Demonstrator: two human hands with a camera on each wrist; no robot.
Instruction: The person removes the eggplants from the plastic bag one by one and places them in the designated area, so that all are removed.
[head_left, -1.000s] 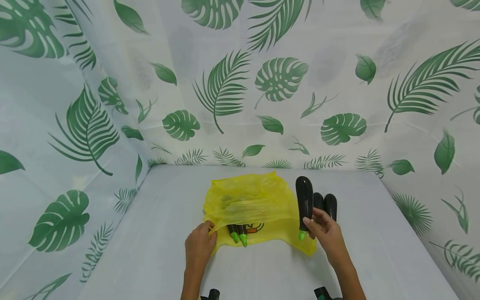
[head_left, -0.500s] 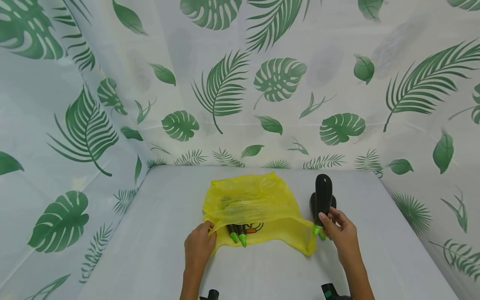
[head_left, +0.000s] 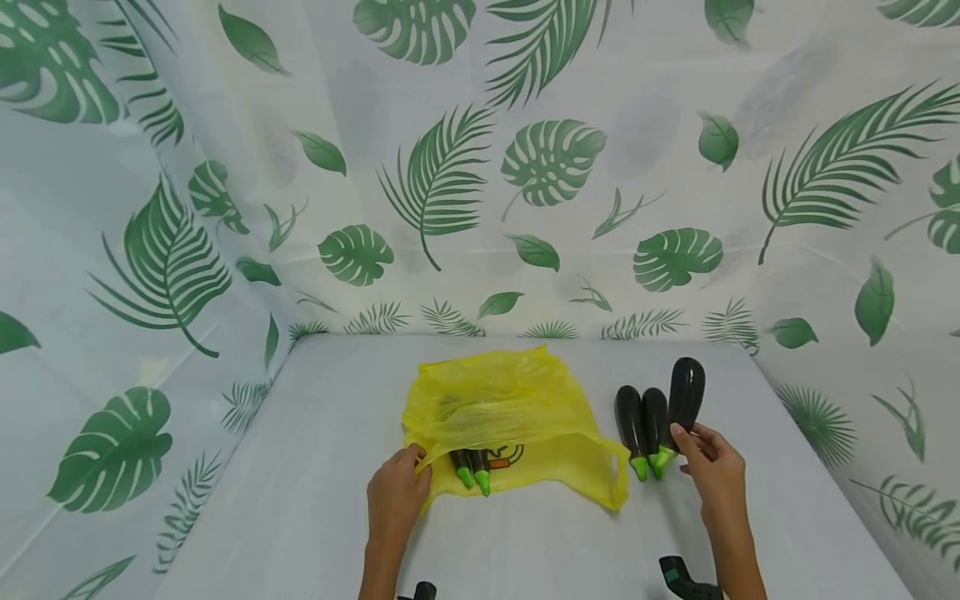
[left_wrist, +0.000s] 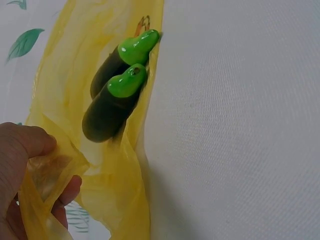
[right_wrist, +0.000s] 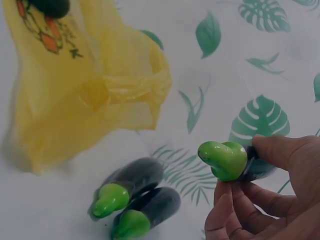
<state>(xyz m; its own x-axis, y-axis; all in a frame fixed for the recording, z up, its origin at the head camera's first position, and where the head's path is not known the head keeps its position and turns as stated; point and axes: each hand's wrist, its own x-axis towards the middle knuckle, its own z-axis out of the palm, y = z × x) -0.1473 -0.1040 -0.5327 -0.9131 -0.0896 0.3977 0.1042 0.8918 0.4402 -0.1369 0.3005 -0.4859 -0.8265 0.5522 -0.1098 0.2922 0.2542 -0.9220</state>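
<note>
The yellow bag (head_left: 517, 375) partly hides two eggplants (left_wrist: 111, 114); your left hand (head_left: 397, 487) pinches it, your right hand (head_left: 716, 467) one eggplant (head_left: 686, 392) of three right of it

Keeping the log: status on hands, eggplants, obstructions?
Left hand holds edge of yellow plastic bag. Right hand pinches one eggplant near its green end. Two eggplants lie close by; two more in bag's mouth. No obstruction visible.

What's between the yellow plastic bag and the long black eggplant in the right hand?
Two other long, green-capped black eggplants lie there, side by side on the white table. The head view shows them.
</note>
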